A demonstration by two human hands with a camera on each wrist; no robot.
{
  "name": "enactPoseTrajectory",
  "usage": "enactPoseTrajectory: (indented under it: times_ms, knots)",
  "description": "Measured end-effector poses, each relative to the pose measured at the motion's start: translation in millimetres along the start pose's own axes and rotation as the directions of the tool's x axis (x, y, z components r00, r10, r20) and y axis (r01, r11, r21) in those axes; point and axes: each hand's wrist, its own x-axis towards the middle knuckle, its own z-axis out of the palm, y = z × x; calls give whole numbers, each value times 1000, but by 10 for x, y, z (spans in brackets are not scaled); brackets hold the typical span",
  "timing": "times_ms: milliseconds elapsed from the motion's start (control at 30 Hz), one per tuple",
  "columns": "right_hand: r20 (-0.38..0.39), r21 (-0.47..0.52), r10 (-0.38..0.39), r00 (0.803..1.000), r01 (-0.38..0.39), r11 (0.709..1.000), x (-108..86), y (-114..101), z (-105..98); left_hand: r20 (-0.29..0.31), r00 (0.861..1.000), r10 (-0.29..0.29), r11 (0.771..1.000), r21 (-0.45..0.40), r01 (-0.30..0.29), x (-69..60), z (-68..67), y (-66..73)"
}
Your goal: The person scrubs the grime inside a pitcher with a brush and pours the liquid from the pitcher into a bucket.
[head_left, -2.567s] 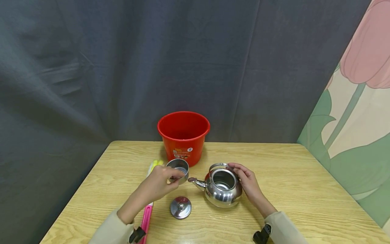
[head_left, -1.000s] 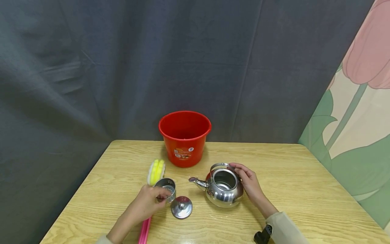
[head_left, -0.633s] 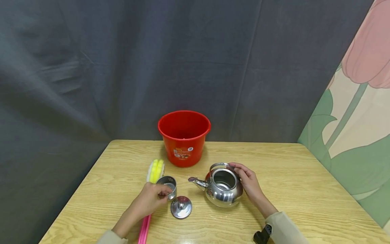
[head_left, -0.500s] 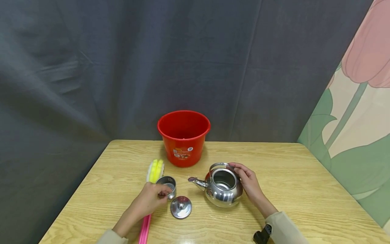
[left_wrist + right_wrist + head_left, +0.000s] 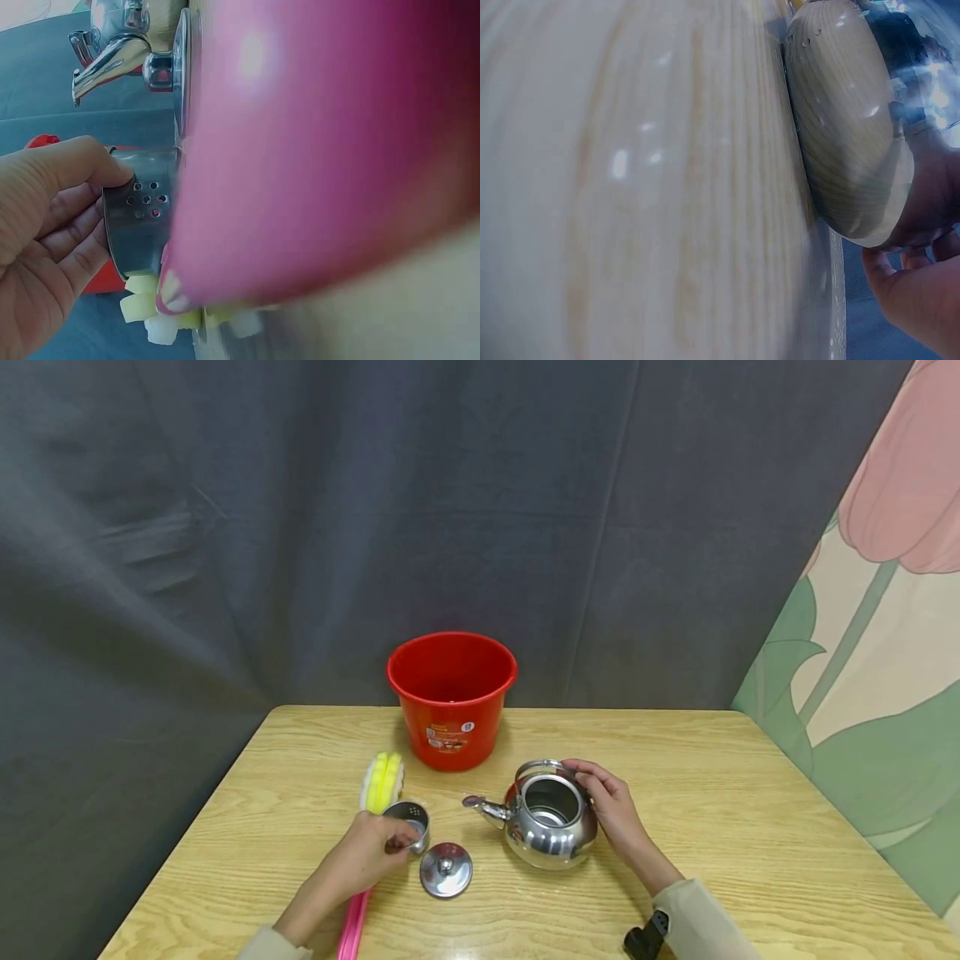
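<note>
Your kettle [image 5: 551, 847] is mirror silver, with a red patch toward the bucket [image 5: 483, 718] and, in the right wrist view, striped wood grain mirrored on its side. You have a silver-grey strainer cup [image 5: 135, 236], its wall patterned with round holes in rows of 2, 3 and 2, and a shiny silver lid [image 5: 446, 877]. Your brush pairs a hot-pink handle [image 5: 352, 928] with a head [image 5: 385, 782] in yellow and white. The bucket is bright red, its label [image 5: 447, 737] marked in white and yellow. Your table [image 5: 712, 827] is pale yellow wood with wavy grain, your 2 sleeves [image 5: 705, 922] beige, the curtain [image 5: 412, 502] slate blue, and the wall [image 5: 918, 635] cream with a pink tulip [image 5: 900, 493] and green leaves [image 5: 900, 768]
</note>
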Motion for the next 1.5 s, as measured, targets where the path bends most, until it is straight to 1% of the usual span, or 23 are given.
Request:
enactPoseTrajectory:
  times_ms: [133, 233, 433, 533, 600, 833, 933, 1100, 1333, 1500]
  knots:
    - [-1, -5, 4, 1000, -4, 1000, -1, 0, 3, 6, 1000, 26, 1000, -10, -26, -29, -6, -6]
    - [-1, -7, 8, 1000, -8, 1000, -4, -1, 6, 6, 999, 38, 999, 3, -38, -51, -13, -2]
    - [7, -14, 12, 1000, -12, 1000, -4, 2, 4, 25, 1000, 8, 1000, 30, -8, -86, -25, 21]
    - [12, -15, 8, 1000, -8, 1000, 0, 5, 2, 29, 1000, 3, 999, 36, -4, -105, -31, 28]
    - [13, -12, 3, 1000, -3, 1000, 0, 5, 2, 31, 1000, 5, 999, 33, -6, -118, -35, 34]
    - [6, 7, -23, 1000, 23, 1000, 5, 17, 7, 56, 998, 6, 1000, -18, -5, -168, -54, 41]
    - [4, 5, -34, 999, 34, 999, 3, 19, 8, 52, 999, 15, 1000, -20, -14, -176, -55, 39]
    - [-2, 6, -31, 1000, 31, 999, 2, 19, 5, 51, 998, 26, 1000, -17, -25, -181, -59, 44]
    - [-4, 7, -24, 1000, 24, 1000, 2, 20, 4, 72, 997, 1, 999, -40, 2, -192, -83, 60]
    - [-4, 8, -11, 1000, 11, 1000, -6, 15, 0, 53, 999, -11, 999, -49, 14, -208, -138, 72]
